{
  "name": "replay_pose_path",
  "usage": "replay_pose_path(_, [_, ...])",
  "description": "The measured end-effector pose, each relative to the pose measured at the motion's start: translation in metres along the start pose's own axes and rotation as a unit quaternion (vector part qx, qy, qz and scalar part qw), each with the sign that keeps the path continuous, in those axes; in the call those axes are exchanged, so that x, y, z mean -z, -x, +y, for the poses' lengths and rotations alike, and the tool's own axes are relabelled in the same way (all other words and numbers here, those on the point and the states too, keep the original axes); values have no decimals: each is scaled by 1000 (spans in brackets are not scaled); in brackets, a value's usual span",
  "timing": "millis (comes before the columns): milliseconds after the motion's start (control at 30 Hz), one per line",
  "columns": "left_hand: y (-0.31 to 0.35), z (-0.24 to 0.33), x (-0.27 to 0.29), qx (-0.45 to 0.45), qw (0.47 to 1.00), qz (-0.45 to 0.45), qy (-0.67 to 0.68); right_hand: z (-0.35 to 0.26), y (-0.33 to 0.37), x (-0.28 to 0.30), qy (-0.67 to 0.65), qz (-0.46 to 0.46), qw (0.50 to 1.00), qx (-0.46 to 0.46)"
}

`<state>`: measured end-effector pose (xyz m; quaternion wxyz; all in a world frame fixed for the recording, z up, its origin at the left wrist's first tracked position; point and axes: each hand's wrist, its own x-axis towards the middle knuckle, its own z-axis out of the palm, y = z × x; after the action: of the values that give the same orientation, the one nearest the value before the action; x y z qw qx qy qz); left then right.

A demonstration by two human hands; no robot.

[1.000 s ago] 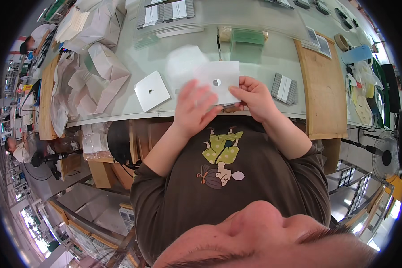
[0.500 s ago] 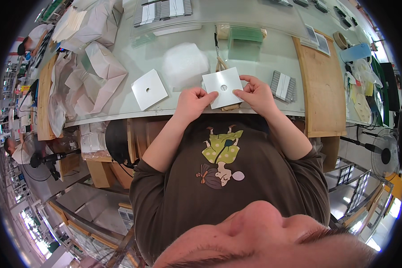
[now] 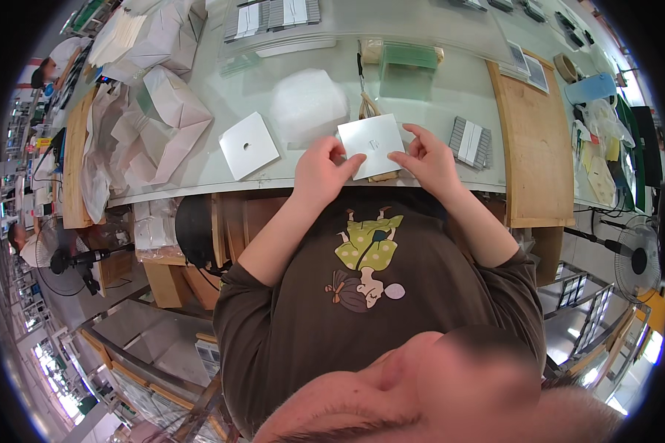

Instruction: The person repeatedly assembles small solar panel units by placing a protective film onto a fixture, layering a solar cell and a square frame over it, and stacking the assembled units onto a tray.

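I hold a white square sheet (image 3: 358,131) with a small round mark in its middle, over the table's front edge. My left hand (image 3: 324,170) is closed on its left side, the thumb over the face and the fingers curled. My right hand (image 3: 430,164) grips the lower right edge with its thumb on the sheet, while its index finger stands off the edge. Fingers under the sheet are hidden. To the left lies a similar white square stack or sheet (image 3: 251,159) with a small hole. Behind it sits a pile of thin white translucent sheets (image 3: 308,102).
Past the sheet lies a brush-like tool (image 3: 360,70), near a stack of greenish clear plates (image 3: 408,71). A banded bundle of grey strips (image 3: 471,142) and a wooden board (image 3: 533,155) are on the right. Crumpled white wrapping (image 3: 166,125) covers the left side.
My right index finger has lifted away from the sheet's edge, and my left thumb has shifted slightly right. The round hole in the sheet now looks paler. The sheet has barely moved.
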<state>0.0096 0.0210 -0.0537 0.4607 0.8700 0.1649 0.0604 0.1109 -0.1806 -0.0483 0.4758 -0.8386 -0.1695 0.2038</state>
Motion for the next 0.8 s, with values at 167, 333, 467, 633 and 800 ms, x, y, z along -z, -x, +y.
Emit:
replay_pose_path(167, [-3, -11, -1, -352, 919, 109, -138, 10, -6, 27, 162, -51, 891, 421])
replay_pose_path(333, [-1, -4, 25, -360, 914, -17, -187, 3, -10, 36, 267, -63, 830, 485])
replay_pose_path(467, [-7, -11, 24, -374, 910, -21, -178, 1, -8, 37, 325, -64, 799, 502])
replay_pose_path(633, [-10, -11, 24, -403, 897, -17, -181, 4, -7, 37, 332, -60, 792, 510])
replay_pose_path(800, [-9, -10, 24, -404, 899, -26, -164, 8, -9, 37, 333, -56, 785, 519])
